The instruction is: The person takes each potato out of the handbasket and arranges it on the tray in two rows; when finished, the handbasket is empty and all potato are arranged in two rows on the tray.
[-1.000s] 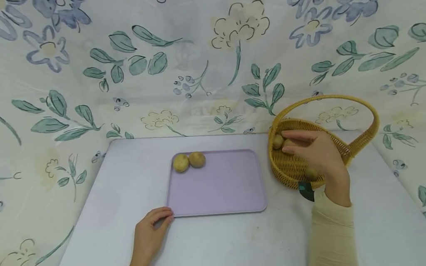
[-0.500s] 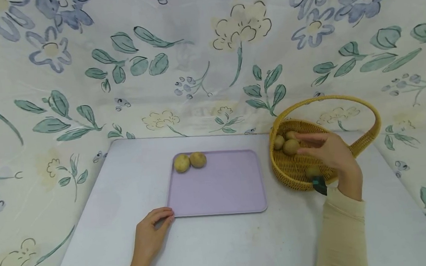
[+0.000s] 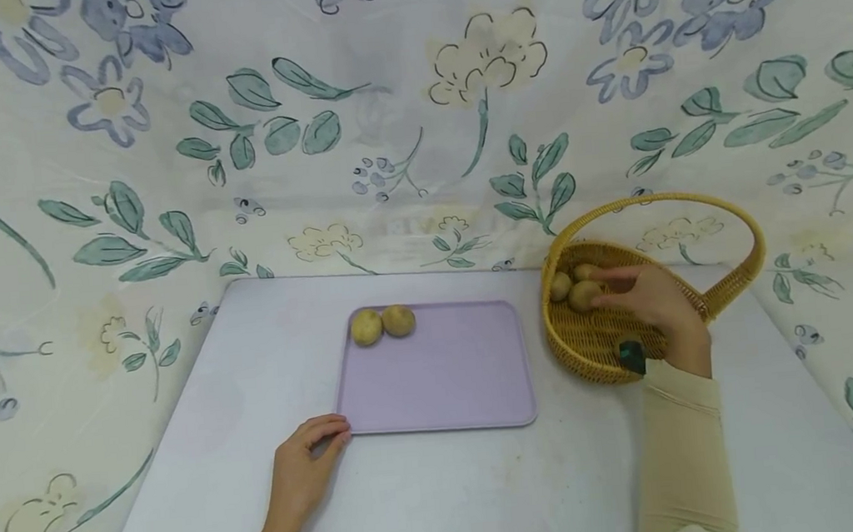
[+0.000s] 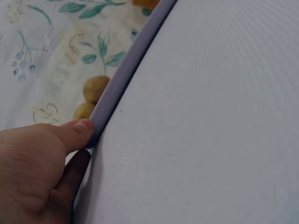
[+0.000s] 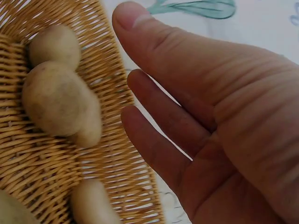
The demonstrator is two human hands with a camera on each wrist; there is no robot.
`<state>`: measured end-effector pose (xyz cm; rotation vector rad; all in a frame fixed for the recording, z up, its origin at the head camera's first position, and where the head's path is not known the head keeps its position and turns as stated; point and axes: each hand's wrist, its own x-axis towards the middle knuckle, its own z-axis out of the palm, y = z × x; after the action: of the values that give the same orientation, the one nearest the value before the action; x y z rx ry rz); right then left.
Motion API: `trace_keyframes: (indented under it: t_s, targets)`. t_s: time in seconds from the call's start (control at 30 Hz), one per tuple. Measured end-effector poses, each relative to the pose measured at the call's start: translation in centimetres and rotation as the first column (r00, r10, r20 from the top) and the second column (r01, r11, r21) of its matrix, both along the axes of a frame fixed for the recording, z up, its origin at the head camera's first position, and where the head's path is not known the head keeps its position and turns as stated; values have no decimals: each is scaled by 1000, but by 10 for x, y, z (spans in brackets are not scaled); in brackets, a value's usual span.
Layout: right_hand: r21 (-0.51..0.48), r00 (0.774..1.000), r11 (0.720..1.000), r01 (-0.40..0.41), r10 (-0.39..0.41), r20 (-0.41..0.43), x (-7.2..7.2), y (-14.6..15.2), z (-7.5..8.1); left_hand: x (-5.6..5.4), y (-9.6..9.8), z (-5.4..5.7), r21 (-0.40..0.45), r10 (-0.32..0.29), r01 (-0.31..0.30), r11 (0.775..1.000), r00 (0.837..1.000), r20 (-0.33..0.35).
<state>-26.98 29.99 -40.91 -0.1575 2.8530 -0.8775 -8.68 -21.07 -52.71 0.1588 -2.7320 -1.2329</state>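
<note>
At the near left corner of a lilac tray (image 3: 443,377), my left hand (image 3: 303,468) pinches the rim; the left wrist view shows the thumb (image 4: 77,133) against the edge, with a finger lower down. Two potatoes lie side by side in the tray's far left corner, one yellowish potato (image 3: 366,327) and one browner potato (image 3: 399,321). My right hand (image 3: 651,307) reaches over a wicker basket (image 3: 564,351), thumb and fingers spread and holding nothing. Its fingertips are right by a potato (image 3: 584,296) in the basket. In the right wrist view several potatoes (image 5: 53,98) rest on the weave.
The basket's tall arched handle (image 3: 743,233) rises over its right side. Both tray and basket stand on a white table (image 3: 445,498). A floral cloth (image 3: 386,135) hangs behind and at the sides. A dark strap piece (image 3: 632,356) shows at the right wrist.
My right hand first drew back to the right over the basket, uncovering potatoes there, then came slightly left toward them again. My left hand stays at the tray corner.
</note>
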Motion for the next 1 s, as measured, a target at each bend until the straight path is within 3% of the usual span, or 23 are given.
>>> trace_keyframes:
  t_s: [0.37, 1.0]
  targets:
    - [31, 1000, 999, -29, 29, -1, -16, 4, -17, -2, -1, -2, -23, 10, -10, 1000, 1000, -21]
    - [8, 998, 1000, -4, 4, 62, -25, 10, -32, 0, 0, -1, 0, 15, -15, 1000, 1000, 8]
